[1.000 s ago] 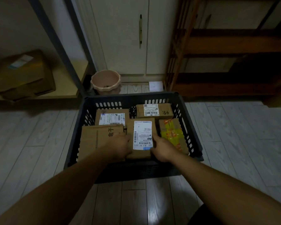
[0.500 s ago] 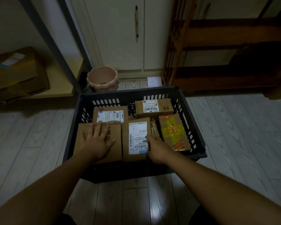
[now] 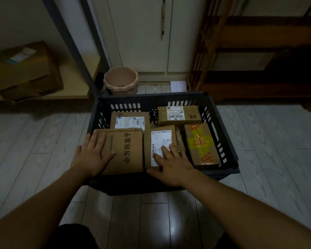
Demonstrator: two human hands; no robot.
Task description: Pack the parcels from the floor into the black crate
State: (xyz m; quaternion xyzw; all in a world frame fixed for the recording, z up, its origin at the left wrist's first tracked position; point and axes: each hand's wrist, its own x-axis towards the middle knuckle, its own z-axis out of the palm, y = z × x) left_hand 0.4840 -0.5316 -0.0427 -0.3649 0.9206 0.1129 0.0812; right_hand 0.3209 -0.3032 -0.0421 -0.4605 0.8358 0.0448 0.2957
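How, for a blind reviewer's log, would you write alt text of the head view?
The left hand lies flat on the printed box and the right hand on the labelled box, both at the near edge of a black crate on the floor. Three more parcels lie in the crate; a pink pot stands behind.

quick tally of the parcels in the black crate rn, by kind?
Brown boxes with a white shipping label: 3 (back left, back right, front middle)
Brown box with black printed characters: 1
Box with yellow and orange tape: 1
Total: 5 in the black crate
Not counted: narrow wrapped item beside the taped box, mostly hidden.
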